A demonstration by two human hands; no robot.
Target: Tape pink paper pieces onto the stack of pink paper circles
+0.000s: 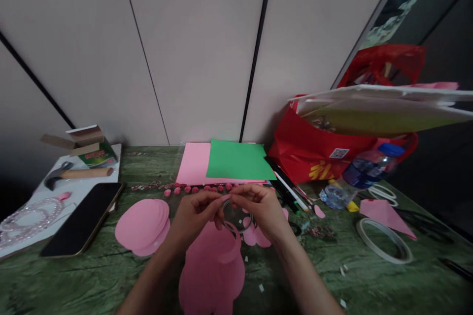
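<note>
In front of me, my left hand point(203, 209) and my right hand point(256, 202) meet at the fingertips, both closed in a pinch. Between them shows a small piece of pink paper point(225, 198), partly hidden by the fingers. Just below, a curved pink paper strip point(236, 248) lies over a stack of pink paper shapes point(210, 275); whether it joins the pinched piece I cannot tell. Behind the fingers is a roll of tape point(252, 221), with pink paper petals point(254, 237) around it. Left of my left hand is a pile of rounded pink cutouts point(142, 224).
Pink sheets point(192, 162) and a green sheet point(236, 160) lie by the wall. Pens point(291, 189), a red bag point(303, 142), a water bottle point(354, 179) and a tape roll point(384, 241) are right. A phone point(84, 219), hammer point(79, 173) and opened box point(96, 152) are left.
</note>
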